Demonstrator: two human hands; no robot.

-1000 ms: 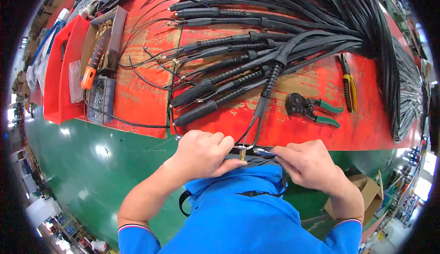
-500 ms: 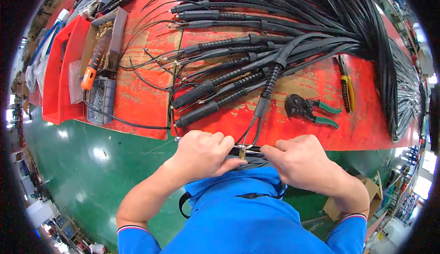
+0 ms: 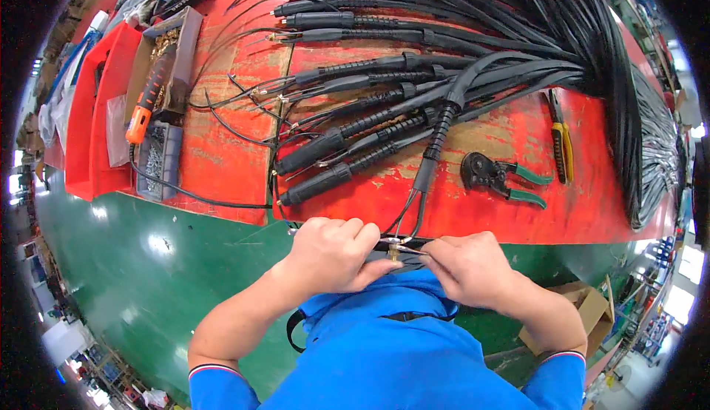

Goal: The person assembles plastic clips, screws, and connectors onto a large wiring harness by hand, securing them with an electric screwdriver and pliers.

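Note:
At the table's front edge, my left hand (image 3: 333, 251) is closed, its thumb pressed against a small brass fitting (image 3: 394, 253). Its curled fingers hide most of what they hold. A small silvery tip (image 3: 293, 231) sticks out past its far side. My right hand (image 3: 470, 266) pinches a thin, dark piece with a silvery end (image 3: 411, 249), which reaches to the fitting; its exact kind is unclear. Thin leads (image 3: 407, 214) run down to the fitting from a black cable with a ribbed sleeve (image 3: 442, 125).
Several black cables with handles (image 3: 318, 151) lie across the red table (image 3: 229, 143). Green-handled cutters (image 3: 503, 177) and yellow-handled pliers (image 3: 560, 140) lie at right. Left are an orange-handled tool (image 3: 140, 121), a red bin (image 3: 81, 166) and grey parts boxes (image 3: 171, 151). A cardboard box (image 3: 573, 314) stands below.
My right hand has shifted slightly left and down, and the thin silvery-ended piece now shows tilted against the fitting. My left hand has barely moved.

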